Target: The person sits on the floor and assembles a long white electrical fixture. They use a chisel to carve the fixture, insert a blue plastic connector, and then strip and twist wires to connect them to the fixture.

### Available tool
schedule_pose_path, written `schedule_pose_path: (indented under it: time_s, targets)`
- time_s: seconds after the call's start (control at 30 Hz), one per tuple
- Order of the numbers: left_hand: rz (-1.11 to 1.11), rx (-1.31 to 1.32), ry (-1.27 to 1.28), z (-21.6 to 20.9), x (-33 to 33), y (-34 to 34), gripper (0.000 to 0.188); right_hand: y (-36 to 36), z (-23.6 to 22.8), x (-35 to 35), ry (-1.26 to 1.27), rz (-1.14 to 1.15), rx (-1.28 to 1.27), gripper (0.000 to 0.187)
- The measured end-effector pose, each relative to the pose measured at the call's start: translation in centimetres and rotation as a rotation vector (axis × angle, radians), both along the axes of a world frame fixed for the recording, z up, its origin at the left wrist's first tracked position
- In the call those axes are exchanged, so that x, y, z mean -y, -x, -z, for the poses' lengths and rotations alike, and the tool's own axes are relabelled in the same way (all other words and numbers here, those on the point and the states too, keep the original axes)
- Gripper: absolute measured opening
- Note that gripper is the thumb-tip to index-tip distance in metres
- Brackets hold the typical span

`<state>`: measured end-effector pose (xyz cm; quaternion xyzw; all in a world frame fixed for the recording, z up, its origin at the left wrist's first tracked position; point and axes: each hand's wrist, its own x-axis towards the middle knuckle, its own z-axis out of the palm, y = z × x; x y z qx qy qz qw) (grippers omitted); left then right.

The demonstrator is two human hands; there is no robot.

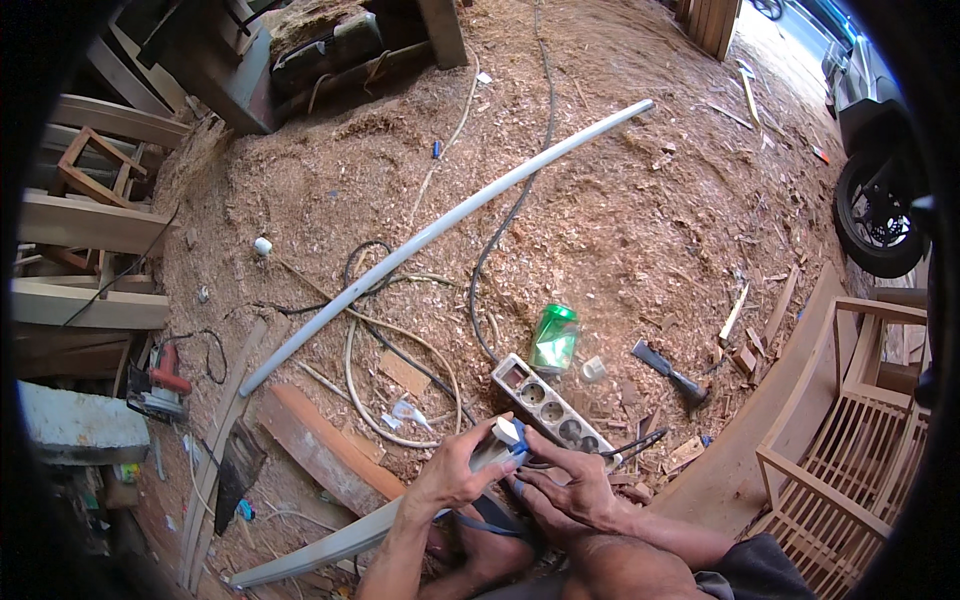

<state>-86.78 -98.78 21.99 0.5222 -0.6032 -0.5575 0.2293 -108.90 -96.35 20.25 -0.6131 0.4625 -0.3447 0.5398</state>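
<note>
A long pale-grey bar slants up from the lower left to a squared end in front of me. My left hand is closed around it just below that end. A small blue piece sits at the bar's tip. My right hand reaches in from the right, with thumb and fingers pinched against the blue piece. Right behind the hands lies a white power strip with several round sockets. Beyond the strip rests a green translucent container, next to a small whitish cap.
A long grey pipe crosses the shavings-covered ground, over looped cables. To the right are a flat-bladed tool, a slatted wooden frame and a motorbike wheel. A red power tool and wooden parts stand left.
</note>
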Motion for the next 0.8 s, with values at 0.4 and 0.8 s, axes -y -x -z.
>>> schedule_pose_path:
  time_s: [0.4, 0.8]
  targets:
    - [-0.047, 0.144, 0.025, -1.9, -1.1, 1.1, 0.068, 2.4, 0.6, 4.0, -0.596, 0.046, 0.415, 0.037]
    - [-0.145, 0.075, 0.313, -2.2, -5.4, 3.3, 0.067, 0.8, 3.4, 1.2, -1.393, -0.31, 1.045, 0.062]
